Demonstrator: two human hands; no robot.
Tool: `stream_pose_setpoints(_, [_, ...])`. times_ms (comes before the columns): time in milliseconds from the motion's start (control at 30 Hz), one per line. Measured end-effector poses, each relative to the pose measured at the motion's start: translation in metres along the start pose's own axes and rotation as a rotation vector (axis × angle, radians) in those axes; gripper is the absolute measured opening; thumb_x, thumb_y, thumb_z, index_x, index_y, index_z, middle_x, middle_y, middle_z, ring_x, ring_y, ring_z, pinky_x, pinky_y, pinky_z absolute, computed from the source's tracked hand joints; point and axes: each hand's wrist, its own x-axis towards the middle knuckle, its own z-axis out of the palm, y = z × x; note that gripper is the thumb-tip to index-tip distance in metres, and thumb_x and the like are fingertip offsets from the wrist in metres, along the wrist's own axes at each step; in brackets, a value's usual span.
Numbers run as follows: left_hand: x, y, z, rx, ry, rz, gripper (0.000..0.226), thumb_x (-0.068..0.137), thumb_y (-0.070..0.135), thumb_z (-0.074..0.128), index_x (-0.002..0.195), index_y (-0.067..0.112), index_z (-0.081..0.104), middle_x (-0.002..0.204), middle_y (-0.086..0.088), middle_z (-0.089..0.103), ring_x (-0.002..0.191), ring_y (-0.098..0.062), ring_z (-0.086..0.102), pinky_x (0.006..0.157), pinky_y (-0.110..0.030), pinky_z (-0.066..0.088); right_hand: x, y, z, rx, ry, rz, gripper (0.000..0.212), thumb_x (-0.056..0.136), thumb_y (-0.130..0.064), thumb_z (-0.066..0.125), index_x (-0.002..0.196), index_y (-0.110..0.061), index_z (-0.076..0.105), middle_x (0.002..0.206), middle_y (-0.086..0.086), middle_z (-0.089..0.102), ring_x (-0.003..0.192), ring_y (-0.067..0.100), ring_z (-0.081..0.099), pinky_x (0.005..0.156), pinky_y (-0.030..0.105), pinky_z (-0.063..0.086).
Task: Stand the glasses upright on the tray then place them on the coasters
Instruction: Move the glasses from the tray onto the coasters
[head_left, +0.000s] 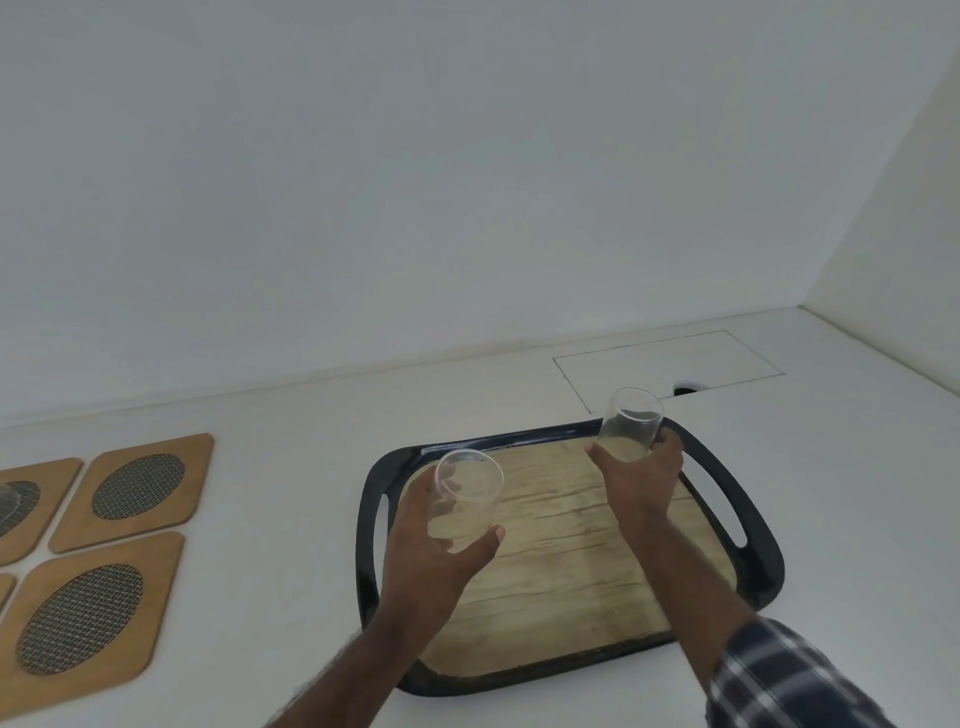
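Observation:
A black-rimmed tray (758, 525) with a wood-grain floor lies on the white counter, right of centre. My left hand (431, 545) grips a clear glass (467, 493) upright over the tray's left part. Over the tray's far right corner, my right hand (639, 478) grips a second clear glass (631, 423), also upright. Whether either glass touches the tray floor I cannot tell. Wooden coasters with oval mesh centres lie at the left: one (137, 491) farther back and one (83, 618) nearer. A third coaster (31, 506) at the left edge bears another glass (8, 506), cut off by the frame.
A white wall runs behind the counter and another closes the right side. A rectangular outlined panel (670, 364) with a small dark hole (688, 388) sits in the counter behind the tray. A fourth coaster (4, 587) shows partly at the left edge.

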Motion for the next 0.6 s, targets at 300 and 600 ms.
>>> stream_pose_setpoints(300, [0.004, -0.006, -0.010, 0.007, 0.038, -0.015, 0.071, 0.067, 0.026, 0.089, 0.124, 0.042, 0.050, 0.116, 0.015, 0.060, 0.111, -0.007, 0.058, 0.080, -0.024, 0.054, 0.009, -0.002, 0.008, 0.035, -0.062, 0.009, 0.072, 0.069, -0.018, 0.083, 0.129, -0.011, 0.043, 0.125, 0.006, 0.056, 0.116, 0.024, 0.054, 0.095, 0.036, 0.042])
stream_pose_setpoints(600, [-0.010, -0.005, -0.027, 0.003, 0.095, 0.010, 0.071, 0.063, 0.032, 0.090, 0.121, 0.047, 0.051, 0.114, 0.022, 0.061, 0.110, -0.004, 0.059, 0.084, -0.033, 0.055, -0.061, -0.015, 0.002, 0.151, -0.196, -0.105, 0.058, 0.067, -0.020, 0.086, 0.110, -0.023, 0.048, 0.112, 0.000, 0.057, 0.108, 0.020, 0.056, 0.089, 0.034, 0.045])
